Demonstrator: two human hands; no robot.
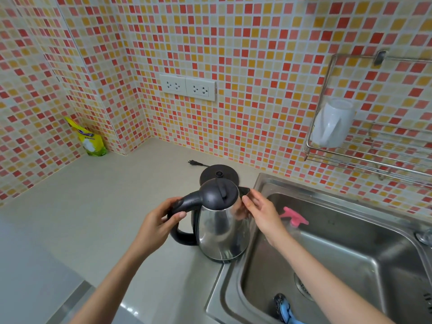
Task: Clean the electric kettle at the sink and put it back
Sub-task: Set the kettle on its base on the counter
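kettle: steel electric kettle [222, 228] with black lid shut; off its base, at the counter edge right beside the sink rim; can't tell if it is resting on the counter or held just above it
left hand: left hand [159, 222] wrapped round the black handle, thumb on top, fingers closed; bearing the kettle
right hand: right hand [261, 212] partly open, fingertips against the steel body under the spout; steadying, not gripping
base: round black power base [219, 174] on the counter just behind the kettle; bare, cord and plug [194, 163] lying loose, not in the wall sockets [188, 87]
sink: steel sink [350, 249] to the right; pink spray bottle [295, 218] inside near the kettle, blue brush [284, 308] at the near edge; looks dry
step: likely carrying the kettle to the sink; whether washing is done can't be read here
next: probably swing it over the basin and open the lid; keep the underside contacts dry; mind the spray bottle in the way
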